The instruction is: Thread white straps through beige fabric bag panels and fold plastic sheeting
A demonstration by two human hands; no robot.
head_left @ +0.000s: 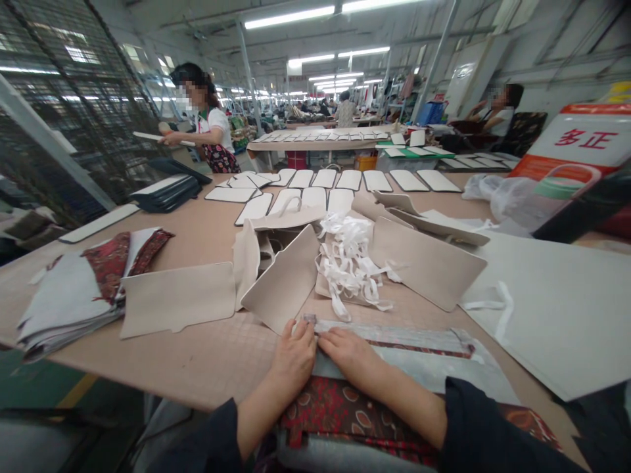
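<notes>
In front of me lies a red patterned fabric with a pale grey backing, its far edge folded into a long strip. My left hand grips the left end of that strip, its fingers closed at the edge and the thumb hidden. Close beside it, my right hand rests on the fold with fingers stretched out and lying flat. A small greyish bit shows just beyond the left fingertips. Just past my hands is a tangled heap of white ribbon strips.
Beige panels stand and lean around the ribbons. Folded patterned fabric lies left; a large white sheet is at right. White dark-edged pads line the back of the table. A person stands beyond the left corner.
</notes>
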